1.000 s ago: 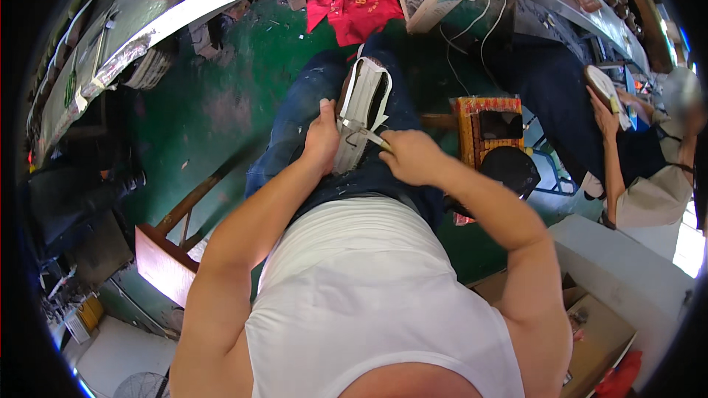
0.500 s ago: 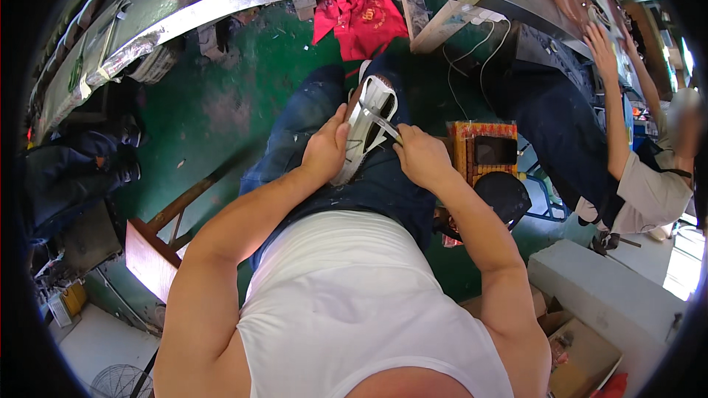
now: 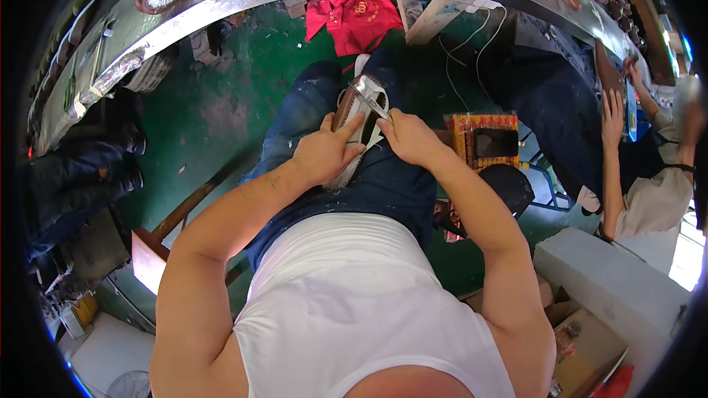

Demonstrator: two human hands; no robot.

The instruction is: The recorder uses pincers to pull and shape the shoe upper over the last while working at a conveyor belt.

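White: the shoe [image 3: 352,129] you hold is pale, with a tan-brown strip down its left edge and a dark opening near the middle; it lies on your lap, toe towards 12 o'clock.
Left hand: your left hand [image 3: 324,153] is wrapped round the shoe's near end, thumb pressed along its top, steadying it against your thigh.
Right hand: your right hand [image 3: 410,138] is closed on a slim metal tool [image 3: 371,97], pinched between thumb and fingers, its tip pointing to 11 o'clock onto the shoe's upper.
Progress: by the look of it you are mid-work on the upper near the opening; the tool is on the shoe, so this step seems under way, not finished. How much of the edge is already done I cannot tell.
Lap: blue jeans [image 3: 310,107] under the shoe.
Around: a red cloth [image 3: 354,15] on the green floor [image 3: 214,103] at 12 o'clock; an orange box [image 3: 483,133] at 3 o'clock; another person's hand [image 3: 611,107] further out at 3 o'clock.
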